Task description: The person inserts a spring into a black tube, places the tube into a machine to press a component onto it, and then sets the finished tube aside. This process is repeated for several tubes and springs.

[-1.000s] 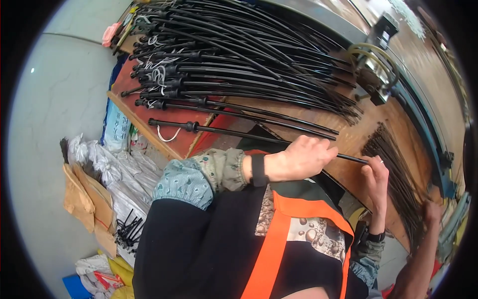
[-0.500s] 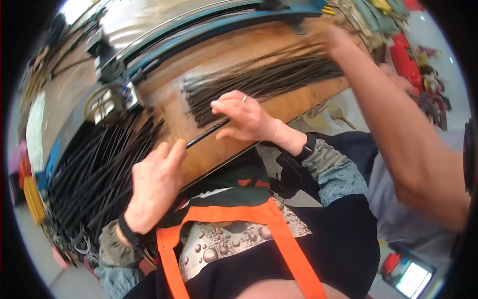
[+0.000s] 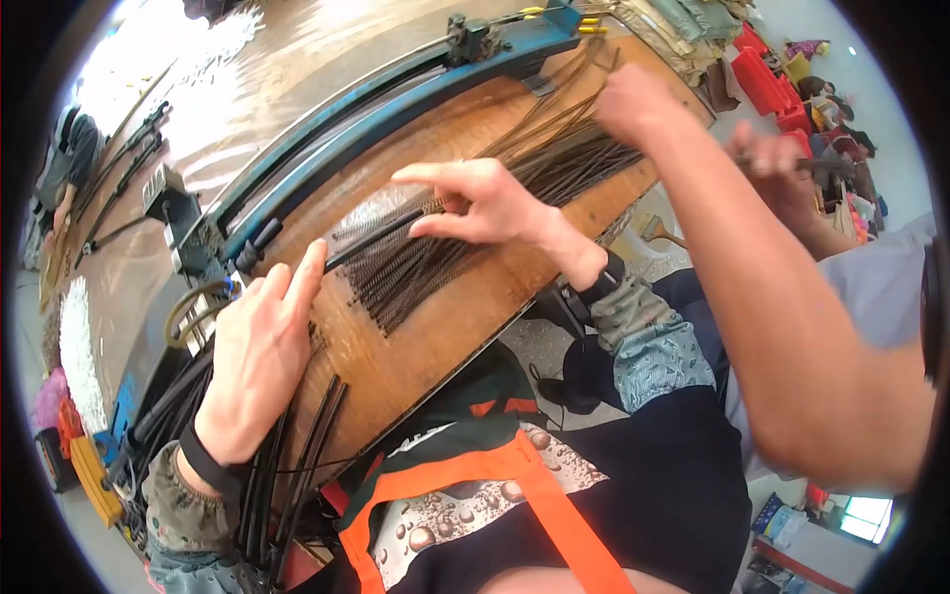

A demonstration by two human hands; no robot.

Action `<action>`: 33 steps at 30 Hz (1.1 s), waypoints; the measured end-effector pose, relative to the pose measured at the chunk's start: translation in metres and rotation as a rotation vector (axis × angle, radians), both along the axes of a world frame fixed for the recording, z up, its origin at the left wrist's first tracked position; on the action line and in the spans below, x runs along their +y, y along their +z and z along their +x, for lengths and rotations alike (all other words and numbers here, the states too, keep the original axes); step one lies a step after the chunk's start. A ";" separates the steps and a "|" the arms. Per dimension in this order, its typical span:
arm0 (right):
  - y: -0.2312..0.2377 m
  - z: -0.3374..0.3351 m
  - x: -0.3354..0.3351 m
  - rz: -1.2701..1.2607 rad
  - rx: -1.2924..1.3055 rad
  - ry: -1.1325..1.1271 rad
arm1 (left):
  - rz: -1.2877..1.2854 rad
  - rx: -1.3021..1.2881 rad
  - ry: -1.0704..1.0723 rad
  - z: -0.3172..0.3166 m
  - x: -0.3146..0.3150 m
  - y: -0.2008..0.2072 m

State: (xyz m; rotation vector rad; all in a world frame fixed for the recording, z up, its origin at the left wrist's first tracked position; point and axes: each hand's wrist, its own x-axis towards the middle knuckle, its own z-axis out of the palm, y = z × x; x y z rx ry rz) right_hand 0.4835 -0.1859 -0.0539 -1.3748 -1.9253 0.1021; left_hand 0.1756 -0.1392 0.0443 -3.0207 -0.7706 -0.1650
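Observation:
A thin black tube (image 3: 376, 238) slants up to the right between my two hands. My left hand (image 3: 259, 354) pinches its lower left end between thumb and fingers, the thumb mostly hidden. Around its right end curls my right hand (image 3: 487, 205), index finger stretched out and thumb below. Under the tube, on a wooden bench (image 3: 435, 346), lies a bundle of long thin dark rods (image 3: 396, 282) with ridged-looking ends. Several black tubes (image 3: 312, 445) hang over the bench edge beside my left forearm.
A blue metal rail (image 3: 346, 129) with clamps runs along the bench behind my hands. At the right, a co-worker's forearm (image 3: 732, 238) reaches over the rods; their other hand (image 3: 777, 163) is farther back. Red bins (image 3: 767, 84) stand beyond. A brush (image 3: 661, 231) lies below the bench edge.
Both hands and the black tube sit higher and farther left in the picture, which has itself shifted. The co-worker's arm has moved left, and their second hand shows more fully.

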 end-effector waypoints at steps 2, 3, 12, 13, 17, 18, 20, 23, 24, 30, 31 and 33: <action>-0.010 0.029 0.007 -0.050 0.044 -0.117 | 0.054 -0.055 -0.021 0.000 0.020 -0.001; -0.018 0.033 0.006 -0.038 0.040 -0.128 | 0.094 -0.100 -0.028 -0.001 0.030 -0.002; -0.034 0.047 0.017 0.233 -0.059 -0.173 | 0.177 0.029 -0.044 0.013 0.029 0.020; -0.032 0.034 0.019 0.245 -0.045 -0.149 | 0.182 0.026 -0.037 0.014 0.028 0.017; -0.029 -0.001 0.025 0.313 0.040 -0.170 | 0.129 -0.001 -0.047 -0.003 0.011 0.008; -0.028 -0.007 0.028 0.348 0.063 -0.200 | 0.159 0.011 -0.023 -0.012 0.012 0.013; -0.021 -0.045 0.033 0.222 0.005 -0.212 | 0.224 0.038 0.062 -0.030 0.011 0.021; -0.004 -0.083 0.022 -0.052 -0.133 -0.243 | 0.131 -0.024 0.037 -0.040 -0.002 0.018; 0.005 -0.085 0.025 0.038 0.039 -0.086 | 0.094 -0.055 0.028 -0.045 -0.005 0.019; 0.000 -0.109 0.024 0.175 0.247 0.189 | 0.189 -0.038 0.210 -0.097 -0.004 0.018; 0.000 -0.110 0.025 0.169 0.247 0.197 | 0.183 -0.059 0.211 -0.098 -0.005 0.015; 0.005 -0.108 0.033 0.109 0.368 0.200 | 0.183 -0.071 0.221 -0.109 -0.006 0.017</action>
